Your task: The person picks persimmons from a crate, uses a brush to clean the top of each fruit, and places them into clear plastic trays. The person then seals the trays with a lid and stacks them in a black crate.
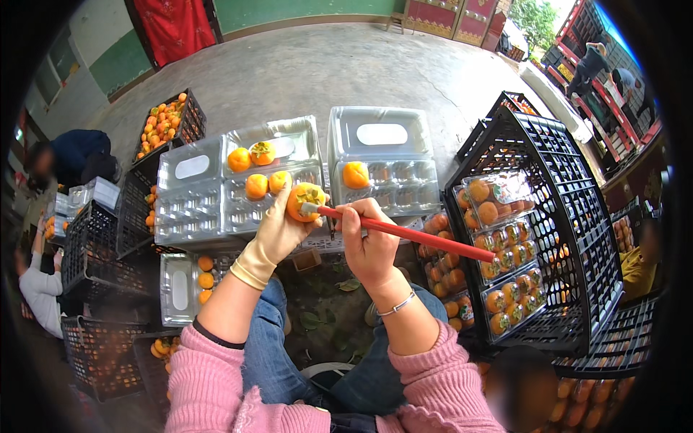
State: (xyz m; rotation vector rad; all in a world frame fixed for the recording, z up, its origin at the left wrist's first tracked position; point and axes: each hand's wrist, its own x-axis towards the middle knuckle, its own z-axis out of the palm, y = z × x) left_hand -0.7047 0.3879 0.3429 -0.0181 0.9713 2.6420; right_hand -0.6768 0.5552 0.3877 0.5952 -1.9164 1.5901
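Observation:
My left hand (276, 230), in a thin cream glove, holds a persimmon (297, 205) with its green calyx facing up. My right hand (368, 238) is bare and grips a red-handled brush (417, 234), whose pale tip touches the calyx. Behind my left hand, clear plastic clamshell trays (189, 208) stand open, with several persimmons (256, 186) in and on them. Another open clamshell tray (387, 205), to the right, has one persimmon (355, 175) in a cup of its moulded half.
A tilted black crate (557, 260) at the right holds packed clamshells (503, 243). Crates of loose persimmons (161, 129) stand at the left, with a person (81, 154) beyond them. Below, a clamshell (178, 289) lies near my left forearm. People (590, 67) are at a truck, far right.

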